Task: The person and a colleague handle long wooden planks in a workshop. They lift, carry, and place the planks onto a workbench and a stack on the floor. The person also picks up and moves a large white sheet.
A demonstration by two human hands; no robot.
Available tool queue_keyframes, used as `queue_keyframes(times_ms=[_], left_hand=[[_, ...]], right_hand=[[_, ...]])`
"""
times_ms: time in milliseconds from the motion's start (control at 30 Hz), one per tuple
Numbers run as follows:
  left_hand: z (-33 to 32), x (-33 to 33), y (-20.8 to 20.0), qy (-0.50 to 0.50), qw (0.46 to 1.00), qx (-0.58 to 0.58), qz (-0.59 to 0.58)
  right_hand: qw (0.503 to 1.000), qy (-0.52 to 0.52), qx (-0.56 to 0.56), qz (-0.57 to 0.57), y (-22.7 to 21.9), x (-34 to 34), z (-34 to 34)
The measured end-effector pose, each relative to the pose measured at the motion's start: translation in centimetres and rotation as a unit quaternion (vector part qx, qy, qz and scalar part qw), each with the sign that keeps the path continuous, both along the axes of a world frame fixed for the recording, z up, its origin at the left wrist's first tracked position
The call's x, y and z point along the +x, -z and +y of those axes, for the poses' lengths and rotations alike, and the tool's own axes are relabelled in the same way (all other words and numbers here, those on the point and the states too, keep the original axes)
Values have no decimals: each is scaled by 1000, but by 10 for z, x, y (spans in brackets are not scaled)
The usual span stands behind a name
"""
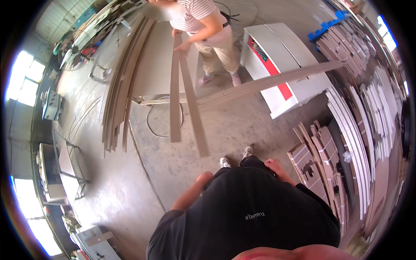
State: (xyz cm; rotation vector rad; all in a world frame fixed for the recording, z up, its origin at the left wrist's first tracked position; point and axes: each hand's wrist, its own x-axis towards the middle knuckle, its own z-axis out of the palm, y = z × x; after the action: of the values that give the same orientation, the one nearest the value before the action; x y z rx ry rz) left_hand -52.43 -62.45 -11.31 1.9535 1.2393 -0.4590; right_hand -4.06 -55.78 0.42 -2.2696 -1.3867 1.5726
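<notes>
My left hand (204, 177) hangs beside my body, rounded at the knuckles; its fingers are hidden from above. On the other side, my right hand (272, 164) is near my hip, its fingers curled in and no object showing in it. Neither hand touches the boards. Ahead of me a co-worker (203, 21) in a striped top grips the far ends of two long brown strips, a left strip (175, 99) and a right strip (193, 112). Their near ends point toward me, short of my feet.
A long brown board (268, 82) reaches across a white cabinet (281, 52) with a red panel. Several long strips (119, 91) lie on a table (151, 65) at left. Bundled brown panels (312, 160) and white profiles (353, 147) are stacked on my right. A cable (149, 123) loops on the floor.
</notes>
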Motion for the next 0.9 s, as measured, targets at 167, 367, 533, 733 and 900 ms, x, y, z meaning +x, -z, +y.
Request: queue_keyframes(times_ms=[167, 367, 533, 733, 900], left_hand=[[-12, 5, -26, -150, 980, -131, 21], [-5, 24, -73, -2, 998, -50, 40], [-28, 40, -64, -64, 997, -31, 35], [-29, 36, -69, 7, 998, -18, 52], [-4, 12, -55, 47, 998, -29, -17]], right_hand=[[999, 1, 35, 35, 35, 29, -89], [997, -71, 12, 23, 70, 54, -181], [998, 16, 27, 61, 94, 39, -251], [908, -207, 351, -97, 159, 41, -345], [976, 215, 14, 27, 162, 11, -404]])
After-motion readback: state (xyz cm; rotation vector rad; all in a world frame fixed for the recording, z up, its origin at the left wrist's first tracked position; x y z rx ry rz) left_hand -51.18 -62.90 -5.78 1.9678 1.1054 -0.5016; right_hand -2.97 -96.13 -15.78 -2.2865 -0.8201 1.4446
